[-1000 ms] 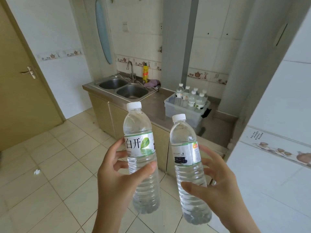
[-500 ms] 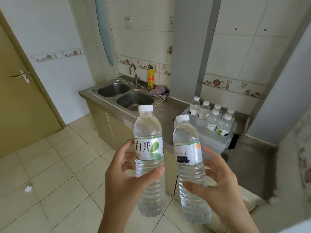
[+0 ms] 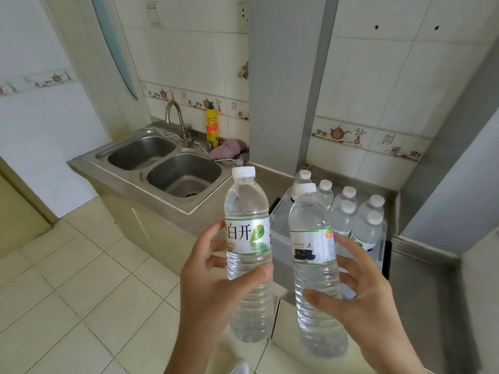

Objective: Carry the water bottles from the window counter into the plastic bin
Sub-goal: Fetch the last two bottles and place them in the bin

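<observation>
Head view: two clear, white-capped water bottles (image 3: pixel 313 238) held upright.

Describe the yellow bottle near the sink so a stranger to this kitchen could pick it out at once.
Start at the steel double sink against the tiled wall and find the curved faucet behind the basins. Just right of the faucet, against the wall, stands the yellow bottle, with a purple cloth lying beside it. It alone is opaque yellow with a green cap; every other bottle is clear with a white cap.

Bright even daylight, soft shadows, wide-angle bending at edges
</observation>
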`<state>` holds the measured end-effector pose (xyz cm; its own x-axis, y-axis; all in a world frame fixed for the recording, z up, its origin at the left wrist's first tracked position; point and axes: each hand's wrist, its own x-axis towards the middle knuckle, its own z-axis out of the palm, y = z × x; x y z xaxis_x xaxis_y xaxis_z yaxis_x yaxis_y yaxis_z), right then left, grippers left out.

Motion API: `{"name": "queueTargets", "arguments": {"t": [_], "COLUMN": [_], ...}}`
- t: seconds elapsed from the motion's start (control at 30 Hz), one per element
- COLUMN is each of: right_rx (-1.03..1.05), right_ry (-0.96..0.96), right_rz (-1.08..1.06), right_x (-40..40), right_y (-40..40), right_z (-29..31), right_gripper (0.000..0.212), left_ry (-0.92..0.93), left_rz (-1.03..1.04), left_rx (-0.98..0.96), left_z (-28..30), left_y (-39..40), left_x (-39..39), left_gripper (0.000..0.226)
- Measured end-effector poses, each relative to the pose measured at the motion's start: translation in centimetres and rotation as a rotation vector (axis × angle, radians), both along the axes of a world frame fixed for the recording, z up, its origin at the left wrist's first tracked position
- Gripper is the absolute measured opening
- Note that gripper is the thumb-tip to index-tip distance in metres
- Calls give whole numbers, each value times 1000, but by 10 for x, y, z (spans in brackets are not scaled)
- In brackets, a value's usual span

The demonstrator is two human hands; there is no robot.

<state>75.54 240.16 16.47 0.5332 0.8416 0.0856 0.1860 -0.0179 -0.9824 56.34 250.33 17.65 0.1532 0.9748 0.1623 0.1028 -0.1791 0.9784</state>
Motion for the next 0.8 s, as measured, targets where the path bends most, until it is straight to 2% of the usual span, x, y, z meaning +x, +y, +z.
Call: {"name": "queueTargets", "arguments": {"t": [0.47,0.8], "right_rx": [-65,-140], "right_ry": [-12,-10], "right_rz": [-330,-495], "right_x": [57,93], "right_y": [137,185], "right_z": [-34,-68], "right_gripper": [93,102], "left_ry": [-15,66], "left_rz": [-383,-673], "left_rx": [-71,-140], "left_z": [-30,-88], "left_y": [193,245], "left_x": [125,196], "left_gripper": [83,82]}}
